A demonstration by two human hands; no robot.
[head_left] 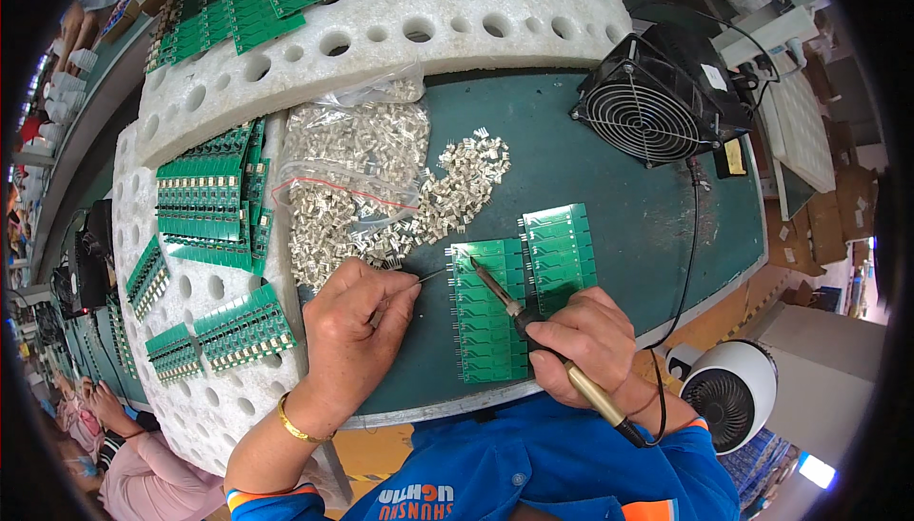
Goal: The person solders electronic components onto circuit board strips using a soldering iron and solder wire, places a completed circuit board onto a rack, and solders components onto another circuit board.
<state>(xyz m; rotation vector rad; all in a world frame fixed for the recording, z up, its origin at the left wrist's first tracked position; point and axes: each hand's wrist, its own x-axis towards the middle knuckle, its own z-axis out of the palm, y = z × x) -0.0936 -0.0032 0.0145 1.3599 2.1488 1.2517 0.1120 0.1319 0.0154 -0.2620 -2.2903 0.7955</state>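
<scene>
Dark green matting covers the counter, whose near edge curves just in front of the person's blue jacket, and the widest bare room on it lies to the right, between the boards and the black fan at the far right corner. On the near middle of the counter lie two green circuit board panels, side by side and touching. The right hand is clenched around a soldering iron, whose tip rests on the left panel's far part, while its black cable loops off past the near edge. The left hand pinches a thin solder wire that points right toward the panel's left edge. Just beyond that hand, a heap of small metal clips spreads over the mat, partly spilling from a clear plastic bag with a red line across it. White foam trays with round holes hem in the left side and the far side, stacked with more green boards. A small white round fan stands off the near right edge. Brown cardboard boxes sit at the far right, beyond the counter.
</scene>
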